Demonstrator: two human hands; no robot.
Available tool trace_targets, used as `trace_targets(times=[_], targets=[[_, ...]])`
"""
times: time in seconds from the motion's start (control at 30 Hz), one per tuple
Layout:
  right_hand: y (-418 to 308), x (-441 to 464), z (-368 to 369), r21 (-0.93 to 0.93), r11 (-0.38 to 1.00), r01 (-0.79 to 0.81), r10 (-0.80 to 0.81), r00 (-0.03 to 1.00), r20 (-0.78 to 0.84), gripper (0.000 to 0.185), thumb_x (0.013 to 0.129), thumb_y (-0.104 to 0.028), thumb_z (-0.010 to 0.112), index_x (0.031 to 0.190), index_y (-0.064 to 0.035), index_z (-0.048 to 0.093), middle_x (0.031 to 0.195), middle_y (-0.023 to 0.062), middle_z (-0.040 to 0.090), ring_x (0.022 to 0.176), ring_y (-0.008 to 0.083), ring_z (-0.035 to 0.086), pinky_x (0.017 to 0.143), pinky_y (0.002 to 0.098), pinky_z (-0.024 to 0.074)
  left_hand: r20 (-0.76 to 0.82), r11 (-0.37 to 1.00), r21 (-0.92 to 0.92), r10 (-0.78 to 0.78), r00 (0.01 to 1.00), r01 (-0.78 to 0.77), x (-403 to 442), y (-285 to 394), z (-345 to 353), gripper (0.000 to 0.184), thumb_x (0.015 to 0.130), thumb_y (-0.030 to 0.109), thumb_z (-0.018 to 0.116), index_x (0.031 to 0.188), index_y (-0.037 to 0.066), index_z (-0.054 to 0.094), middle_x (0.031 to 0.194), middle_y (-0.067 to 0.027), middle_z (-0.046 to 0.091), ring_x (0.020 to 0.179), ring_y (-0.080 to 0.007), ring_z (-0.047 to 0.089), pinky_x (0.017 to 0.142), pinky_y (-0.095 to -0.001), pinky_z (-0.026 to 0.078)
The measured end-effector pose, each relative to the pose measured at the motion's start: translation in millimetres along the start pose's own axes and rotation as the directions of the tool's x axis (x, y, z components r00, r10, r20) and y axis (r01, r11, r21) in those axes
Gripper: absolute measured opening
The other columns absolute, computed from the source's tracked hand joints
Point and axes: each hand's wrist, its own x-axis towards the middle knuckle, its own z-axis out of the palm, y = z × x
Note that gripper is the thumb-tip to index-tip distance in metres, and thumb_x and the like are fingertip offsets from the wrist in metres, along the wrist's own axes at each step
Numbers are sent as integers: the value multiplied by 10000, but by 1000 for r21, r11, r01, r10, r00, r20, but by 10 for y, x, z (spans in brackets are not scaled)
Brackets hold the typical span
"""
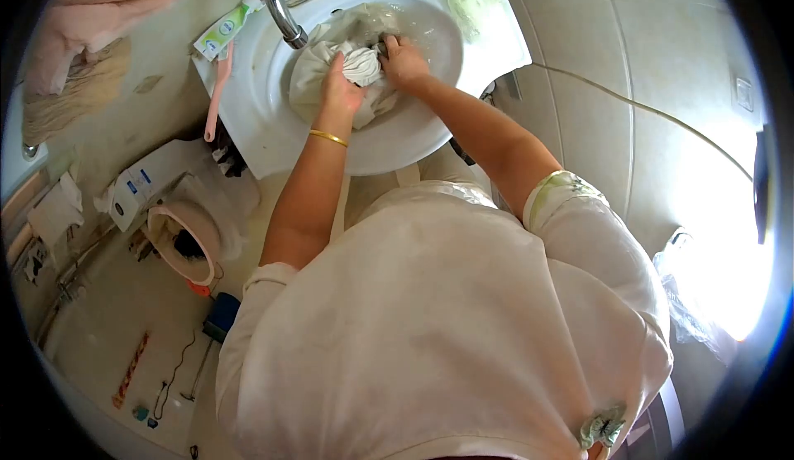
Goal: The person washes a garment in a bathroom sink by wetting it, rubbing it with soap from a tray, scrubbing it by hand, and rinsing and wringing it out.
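A wet white cloth lies bunched in the white washbasin, partly in water. My left hand, with a gold bangle on its wrist, is closed on a gathered, pleated fold of the cloth. On the other side of that fold, my right hand grips the cloth with curled fingers. A small dark patch shows at its fingertips; I cannot tell what it is. The chrome faucet hangs over the basin's back left, just beyond my left hand.
A green-and-white tube and a pink-handled brush lie on the basin's left edge. A crumpled pale green item sits on the right ledge. Below left stands a pink bin. A cable runs along the right wall.
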Motion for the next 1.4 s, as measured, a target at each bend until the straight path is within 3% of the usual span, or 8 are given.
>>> trace_targets(times=[0.13, 0.33, 0.53, 0.67, 0.83, 1.07, 1.23, 1.4], targets=[[-141, 163, -146, 548, 825, -140, 202, 978, -54, 283, 759, -191, 501, 965, -12, 574, 899, 231, 589, 854, 362, 573, 777, 423, 447, -71, 995, -83, -67, 995, 61, -264, 135, 206, 422, 890, 383, 367, 1196, 98, 430, 1212, -73, 472, 1124, -250, 420, 972, -491, 226], [-1028, -868, -406, 130, 816, 563, -494, 797, -348, 254, 701, -237, 562, 833, -23, 599, 884, 245, 551, 828, 385, 530, 761, 421, 440, 367, 986, -125, -57, 928, 110, -413, 231, 221, 355, 867, 381, 408, 1038, 86, 506, 968, -44, 538, 853, -185, 510, 784, -321, 437], [-712, 24, -391, 527, 842, -115, 286, 924, -254, 235, 801, -235, 485, 884, -25, 549, 855, 228, 579, 806, 396, 556, 744, 447, 438, 83, 998, -41, 48, 995, -45, -286, 51, 385, 322, 862, 335, 413, 1028, 86, 530, 1041, -41, 563, 917, -184, 547, 841, -352, 437], [-995, -701, -433, 352, 859, 371, -209, 883, -421, 291, 771, -232, 545, 937, 6, 534, 902, 274, 545, 813, 403, 547, 747, 441, 433, 823, 971, -65, -79, 563, 232, 8, 227, -113, 283, 872, 290, 364, 913, 94, 563, 944, -37, 591, 809, -181, 554, 820, -360, 443], [-744, -163, -472, 324, 945, -47, 114, 975, -191, 335, 834, -360, 439, 848, -66, 599, 792, 205, 595, 778, 372, 570, 707, 448, 450, 2, 997, -71, -22, 1000, 22, -512, 20, 530, 277, 861, 296, 435, 1033, 110, 548, 1011, -32, 564, 967, -196, 519, 861, -370, 421], [-916, -609, -508, 396, 903, 168, -35, 946, -322, 334, 809, -311, 530, 924, 1, 563, 980, 285, 489, 898, 431, 505, 789, 429, 428, 606, 983, -100, -63, 793, 154, -451, 242, 279, 389, 878, 419, 392, 1014, 82, 532, 968, -45, 554, 951, -210, 509, 850, -352, 410], [-861, -341, -595, 293, 955, -33, 58, 995, -77, 341, 815, -312, 537, 967, -9, 577, 842, 175, 593, 819, 308, 582, 748, 382, 456, -1, 995, 61, 83, 997, -82, -413, 32, 353, 380, 868, 395, 400, 1098, 117, 519, 1095, -31, 544, 1023, -189, 494, 897, -353, 366], [-582, -293, -841, 939, 158, -306, 3, 951, 310, 332, 824, -154, 523, 1132, -36, 481, 987, 77, 575, 883, 182, 552, 747, 304, 460, 324, 991, -47, 130, 937, -122, -833, 253, 530, 362, 833, 236, 451, 1134, 40, 494, 1142, -90, 524, 1102, -237, 456, 948, -387, 334]])
